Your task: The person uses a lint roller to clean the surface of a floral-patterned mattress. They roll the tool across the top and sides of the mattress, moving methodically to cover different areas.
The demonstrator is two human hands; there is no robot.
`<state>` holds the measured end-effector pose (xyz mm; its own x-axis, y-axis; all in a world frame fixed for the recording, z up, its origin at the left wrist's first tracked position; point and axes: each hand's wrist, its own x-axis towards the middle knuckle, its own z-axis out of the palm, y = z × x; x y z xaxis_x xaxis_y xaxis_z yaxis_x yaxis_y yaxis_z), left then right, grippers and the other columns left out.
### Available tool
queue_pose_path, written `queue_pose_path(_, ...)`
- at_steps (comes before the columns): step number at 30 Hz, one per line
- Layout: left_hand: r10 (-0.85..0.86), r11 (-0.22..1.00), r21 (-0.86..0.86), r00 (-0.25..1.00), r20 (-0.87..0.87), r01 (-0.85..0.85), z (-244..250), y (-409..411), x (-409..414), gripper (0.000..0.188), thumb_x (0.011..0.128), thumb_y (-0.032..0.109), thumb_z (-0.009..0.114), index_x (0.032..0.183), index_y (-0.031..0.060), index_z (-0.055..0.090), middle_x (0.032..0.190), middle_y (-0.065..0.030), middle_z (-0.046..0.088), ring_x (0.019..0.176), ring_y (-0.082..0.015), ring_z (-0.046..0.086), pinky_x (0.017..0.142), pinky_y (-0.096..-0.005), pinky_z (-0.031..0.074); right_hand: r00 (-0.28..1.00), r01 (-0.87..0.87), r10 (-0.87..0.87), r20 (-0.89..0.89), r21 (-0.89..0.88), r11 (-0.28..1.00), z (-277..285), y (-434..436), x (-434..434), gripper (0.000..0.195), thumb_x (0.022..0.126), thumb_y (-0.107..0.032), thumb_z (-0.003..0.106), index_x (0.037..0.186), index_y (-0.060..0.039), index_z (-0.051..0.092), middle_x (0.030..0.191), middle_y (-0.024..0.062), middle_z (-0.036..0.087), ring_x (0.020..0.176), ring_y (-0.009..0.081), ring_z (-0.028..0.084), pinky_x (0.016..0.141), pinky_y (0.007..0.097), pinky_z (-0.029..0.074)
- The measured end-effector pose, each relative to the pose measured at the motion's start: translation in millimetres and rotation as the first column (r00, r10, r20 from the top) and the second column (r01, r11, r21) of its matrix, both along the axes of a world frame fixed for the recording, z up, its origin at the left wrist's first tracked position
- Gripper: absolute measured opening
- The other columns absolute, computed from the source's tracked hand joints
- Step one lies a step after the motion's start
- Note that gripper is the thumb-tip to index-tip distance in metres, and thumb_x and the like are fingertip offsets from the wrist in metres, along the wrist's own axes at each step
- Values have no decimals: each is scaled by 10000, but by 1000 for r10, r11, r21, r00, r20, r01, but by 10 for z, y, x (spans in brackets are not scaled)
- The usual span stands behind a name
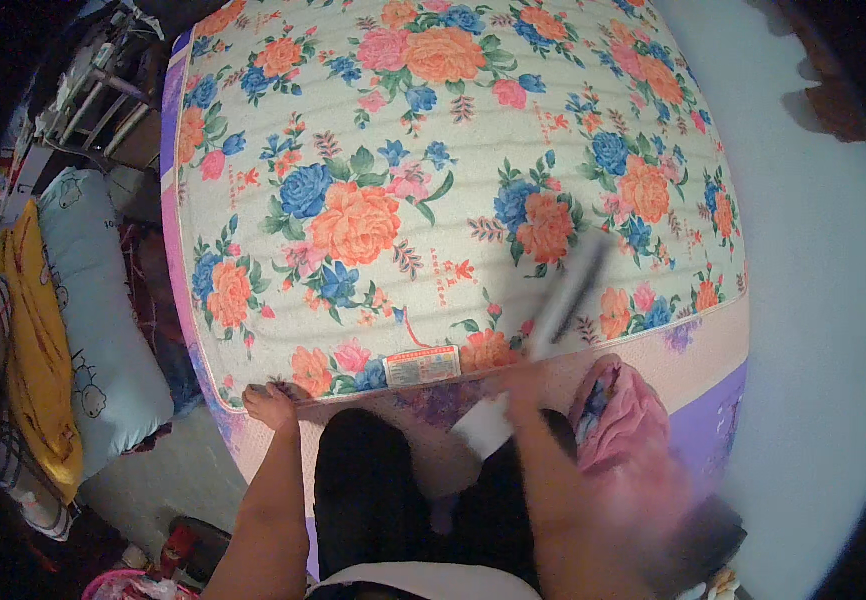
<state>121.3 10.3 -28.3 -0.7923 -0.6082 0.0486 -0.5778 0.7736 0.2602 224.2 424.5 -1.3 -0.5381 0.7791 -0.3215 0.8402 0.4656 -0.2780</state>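
A mattress (433,300) with a floral top spreads out before me. My left hand (272,406) rests on its near left edge, fingers apart and slightly bent, holding no loose object. My right hand (524,386) is closed around a long white-and-grey hand tool (572,296), which slants up to the right over the mattress. Motion blurs the tool, so its exact kind is unclear. Its white lower end (484,429) sticks out below my fist. Beside my right forearm, a crumpled pink cloth (617,420) hangs against the mattress side, partly blurred.
A printed label (424,366) lies on the near mattress edge. At the left are a light-blue pillow (107,322), a yellow cloth (39,360) and a metal rack (103,105). A pale wall (800,300) runs along the right. My dark-clad knees (362,480) are against the near side.
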Motion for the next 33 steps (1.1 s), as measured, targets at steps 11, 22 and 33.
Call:
queue_pose_path(11, -381, 921, 90, 925, 12, 378, 532, 442, -184, 304, 742, 142, 568, 989, -23, 503, 990, -201, 507, 1001, -352, 453, 852, -408, 364, 951, -226, 21, -308, -649, 726, 872, -947, -519, 498, 820, -384, 515, 1109, 19, 477, 968, 240, 563, 904, 348, 554, 783, 419, 421)
queue_pose_path(22, -902, 357, 471, 430, -51, 806, 749, 2023, -162, 428, 583, 35, 656, 973, 48, 482, 980, -159, 500, 919, -328, 485, 789, -395, 415, 964, -134, 110, -242, -85, 987, -275, -271, 55, 459, 843, -424, 456, 956, 18, 511, 657, 128, 555, 598, 236, 535, 593, 411, 438)
queue_pose_path(33, -999, 40, 347, 46, -9, 937, 813, 1656, 80, 88, 650, 97, 548, 727, 55, 559, 964, -102, 502, 939, -272, 484, 736, -373, 406, 538, 379, -839, -76, -867, 322, 697, 114, 109, 312, 877, -386, 434, 749, -102, 451, 507, 5, 417, 373, 122, 415, 335, 280, 344)
